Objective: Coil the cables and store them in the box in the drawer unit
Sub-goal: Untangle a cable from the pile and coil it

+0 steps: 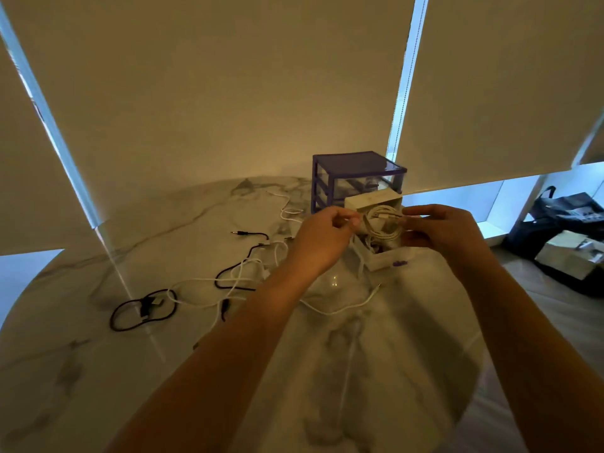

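Note:
A coiled white cable (380,223) hangs between my two hands above the pulled-out drawer (384,259). My right hand (438,228) grips the coil's right side. My left hand (327,235) pinches the cable's loose end at the coil's left. A white box (372,199) with its lid up stands in the drawer, in front of the purple drawer unit (356,178). Loose white cables (248,282) and a black cable (143,308) lie tangled on the marble table (196,338) to the left.
A black audio cable with a jack plug (251,235) lies behind the tangle. One white cable (343,308) trails across the table under my arms. Roller blinds cover the windows behind. Dark bags and a cardboard box (568,246) sit on the floor at right.

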